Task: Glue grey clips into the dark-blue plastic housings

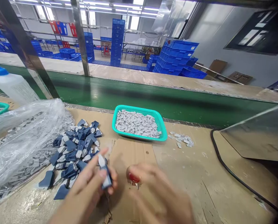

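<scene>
My left hand (92,183) is closed around a small dark blue plastic part with a light grey tip (105,171), held tilted above the cardboard. To its right, my right hand (162,189) is smeared by motion. Beside its fingertips shows a shiny red thing (134,177); whether the fingers grip it I cannot tell. Left of my left hand lies a loose pile of similar blue and grey parts (79,144). Farther back stands a turquoise basket (162,126) filled with small light grey plastic pieces (137,123).
A clear plastic bag (29,127) of grey pieces takes up the left side, with a white bottle (15,87) behind it. Several loose grey pieces (183,140) lie right of the basket. A black cable (234,174) runs along the right. Behind the bench stretches a green conveyor belt (129,93).
</scene>
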`<state>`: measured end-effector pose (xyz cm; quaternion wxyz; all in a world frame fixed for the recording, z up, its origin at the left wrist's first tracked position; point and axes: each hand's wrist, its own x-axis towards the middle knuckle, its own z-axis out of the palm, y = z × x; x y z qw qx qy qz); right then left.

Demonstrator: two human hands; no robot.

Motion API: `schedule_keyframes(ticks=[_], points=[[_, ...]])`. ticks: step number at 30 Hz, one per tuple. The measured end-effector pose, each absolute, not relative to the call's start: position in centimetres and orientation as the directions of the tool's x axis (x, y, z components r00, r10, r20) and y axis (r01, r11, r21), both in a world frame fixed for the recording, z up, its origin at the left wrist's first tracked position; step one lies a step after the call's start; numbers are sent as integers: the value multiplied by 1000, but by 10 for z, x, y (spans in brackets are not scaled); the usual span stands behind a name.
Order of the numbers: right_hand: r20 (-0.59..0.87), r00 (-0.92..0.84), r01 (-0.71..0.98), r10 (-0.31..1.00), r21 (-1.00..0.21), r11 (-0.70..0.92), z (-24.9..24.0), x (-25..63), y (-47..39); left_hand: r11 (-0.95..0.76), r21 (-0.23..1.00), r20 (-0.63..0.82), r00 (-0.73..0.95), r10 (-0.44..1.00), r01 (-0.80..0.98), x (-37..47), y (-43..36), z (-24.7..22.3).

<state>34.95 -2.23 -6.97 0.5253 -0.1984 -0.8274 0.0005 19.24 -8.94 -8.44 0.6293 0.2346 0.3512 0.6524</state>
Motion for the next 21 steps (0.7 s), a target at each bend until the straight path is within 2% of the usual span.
schedule_keyframes(ticks=[1, 3, 4, 5, 6, 7, 10, 14, 17, 21], points=[[771, -481, 453, 418, -189, 871, -60, 356, -4, -29, 830, -69, -155, 986, -557, 181, -83, -76], [715, -433, 637, 549, -187, 747, -43, 367, 40, -184, 945, 126, -221, 967, -270, 155, -62, -57], [672, -434, 670, 600, -205, 714, -38, 370, 63, -236, 968, 214, -208, 955, -87, 141, -46, -49], [630, -454, 682, 630, -210, 701, -35, 371, 85, -276, 952, 298, -197, 934, 131, 127, -27, -42], [598, -461, 693, 656, -220, 687, -36, 369, 104, -238, 884, 337, -196, 921, 403, 115, -6, -36], [566, -469, 697, 677, -234, 678, -39, 365, 120, -180, 843, 316, -196, 928, 507, 104, 17, -32], [509, -453, 703, 732, -301, 644, -54, 349, 147, -46, 698, 316, -251, 915, 714, 76, 83, -29], [465, -399, 675, 790, -435, 596, -56, 344, 147, 81, 515, 290, -263, 920, 853, 61, 122, -31], [447, -310, 628, 839, -567, 534, -43, 356, 136, 27, 350, 305, -141, 942, 936, 70, 96, -32], [324, -293, 514, 900, -740, 434, -38, 375, 105, -82, 157, 263, 38, 964, 984, 98, 18, -38]])
